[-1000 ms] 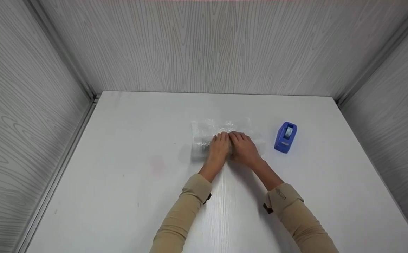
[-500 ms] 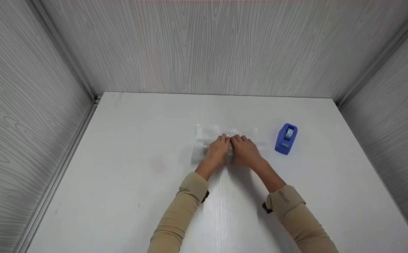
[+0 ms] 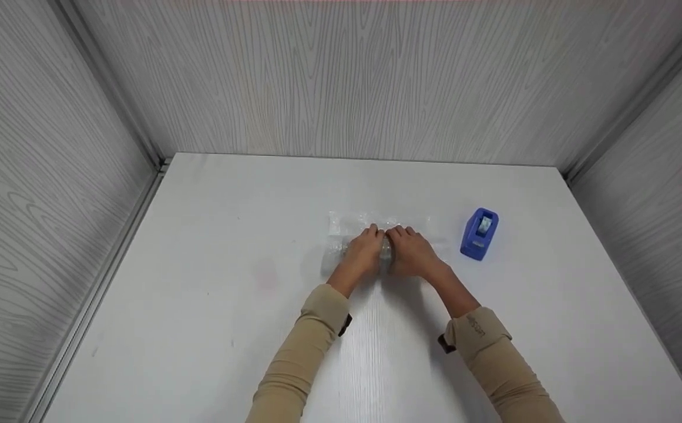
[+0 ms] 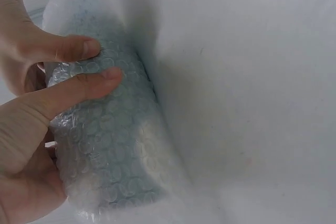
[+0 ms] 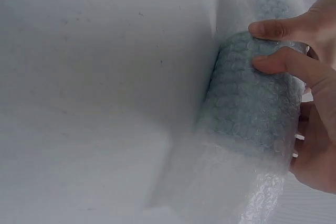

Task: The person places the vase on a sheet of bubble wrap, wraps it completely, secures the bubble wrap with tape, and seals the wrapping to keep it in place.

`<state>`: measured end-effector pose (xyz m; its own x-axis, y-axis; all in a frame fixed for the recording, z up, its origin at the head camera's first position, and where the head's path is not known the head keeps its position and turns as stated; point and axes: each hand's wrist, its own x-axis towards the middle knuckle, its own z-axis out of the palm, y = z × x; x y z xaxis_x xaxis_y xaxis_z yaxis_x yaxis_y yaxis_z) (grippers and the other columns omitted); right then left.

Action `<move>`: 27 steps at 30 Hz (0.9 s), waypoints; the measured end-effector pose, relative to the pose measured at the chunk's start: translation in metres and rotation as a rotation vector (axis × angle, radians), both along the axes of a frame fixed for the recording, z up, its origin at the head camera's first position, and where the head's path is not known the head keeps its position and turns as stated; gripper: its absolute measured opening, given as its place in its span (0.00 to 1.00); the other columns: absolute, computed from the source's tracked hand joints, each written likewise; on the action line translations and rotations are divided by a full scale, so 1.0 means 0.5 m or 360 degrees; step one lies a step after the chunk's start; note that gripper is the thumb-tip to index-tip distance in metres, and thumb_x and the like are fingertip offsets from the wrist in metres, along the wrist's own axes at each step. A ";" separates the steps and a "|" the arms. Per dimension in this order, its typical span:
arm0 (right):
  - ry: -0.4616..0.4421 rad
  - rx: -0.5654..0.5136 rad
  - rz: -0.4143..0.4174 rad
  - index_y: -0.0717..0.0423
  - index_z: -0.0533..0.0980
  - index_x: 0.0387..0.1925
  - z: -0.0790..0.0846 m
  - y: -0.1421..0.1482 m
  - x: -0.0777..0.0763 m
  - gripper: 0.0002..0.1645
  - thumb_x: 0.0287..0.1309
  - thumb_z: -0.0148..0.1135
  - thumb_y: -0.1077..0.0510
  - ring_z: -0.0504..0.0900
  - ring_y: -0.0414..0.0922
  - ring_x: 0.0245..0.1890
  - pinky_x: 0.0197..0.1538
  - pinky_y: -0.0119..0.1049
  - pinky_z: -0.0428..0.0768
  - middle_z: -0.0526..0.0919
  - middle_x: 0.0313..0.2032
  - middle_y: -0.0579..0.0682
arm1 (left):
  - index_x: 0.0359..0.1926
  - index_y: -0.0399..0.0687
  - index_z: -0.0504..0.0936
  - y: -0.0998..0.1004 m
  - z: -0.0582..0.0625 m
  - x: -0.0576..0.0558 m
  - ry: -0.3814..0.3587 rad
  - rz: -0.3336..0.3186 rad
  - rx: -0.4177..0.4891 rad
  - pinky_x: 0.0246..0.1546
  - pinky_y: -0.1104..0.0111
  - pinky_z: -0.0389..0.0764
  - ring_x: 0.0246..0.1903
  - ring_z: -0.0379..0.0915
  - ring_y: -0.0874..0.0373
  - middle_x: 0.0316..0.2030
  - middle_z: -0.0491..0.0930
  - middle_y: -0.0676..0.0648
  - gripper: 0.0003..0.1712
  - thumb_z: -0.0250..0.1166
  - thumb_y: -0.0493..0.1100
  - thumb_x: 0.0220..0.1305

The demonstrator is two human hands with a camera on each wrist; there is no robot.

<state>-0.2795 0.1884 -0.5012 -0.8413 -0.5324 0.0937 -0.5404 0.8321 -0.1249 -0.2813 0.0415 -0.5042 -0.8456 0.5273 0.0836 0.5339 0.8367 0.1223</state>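
A bundle of clear bubble wrap [image 3: 333, 254], rolled round a greenish-grey object, lies across the middle of the table. My left hand [image 3: 365, 251] grips its left part and my right hand [image 3: 411, 254] grips right beside it. In the left wrist view, both thumbs press on the near side of the bubble wrap [image 4: 105, 129], and the fingers reach over to the far side, mostly hidden. The right wrist view shows loose bubble wrap [image 5: 215, 182] extending past the end of the wrapped object. Beyond the fingertips, a flat strip of wrap spreads on the table.
A blue tape dispenser [image 3: 479, 235] with a roll of tape stands to the right of the bundle. The white table [image 3: 229, 352] is enclosed by wood-grain panels [image 3: 341, 82] at the back and both sides.
The flat strip beyond the hands has become shorter, its far edge now closer to the fingertips. Both hands keep hold of the bundle and have shifted only slightly.
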 end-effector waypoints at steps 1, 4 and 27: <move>-0.0017 -0.0009 -0.0001 0.66 0.67 0.54 0.001 0.000 -0.001 0.44 0.35 0.74 0.50 0.71 0.57 0.47 0.48 0.51 0.72 0.73 0.48 0.60 | 0.56 0.32 0.68 0.001 0.002 -0.001 -0.0022 0.0003 -0.0002 0.42 0.67 0.75 0.45 0.69 0.52 0.47 0.67 0.40 0.28 0.64 0.36 0.55; -0.0083 -0.0030 -0.0001 0.66 0.67 0.54 0.006 0.002 -0.003 0.45 0.35 0.75 0.50 0.71 0.56 0.46 0.48 0.51 0.72 0.73 0.48 0.59 | 0.57 0.32 0.67 0.002 0.010 -0.004 -0.0100 -0.0002 -0.0036 0.43 0.66 0.75 0.45 0.69 0.52 0.48 0.66 0.40 0.31 0.67 0.39 0.53; -0.0681 -0.0288 0.0013 0.62 0.69 0.57 0.014 0.022 -0.013 0.41 0.46 0.64 0.40 0.72 0.52 0.51 0.53 0.47 0.69 0.75 0.50 0.56 | 0.58 0.42 0.69 -0.027 0.055 -0.019 -0.0910 -0.0074 0.0093 0.47 0.62 0.71 0.49 0.68 0.51 0.51 0.69 0.43 0.37 0.71 0.48 0.47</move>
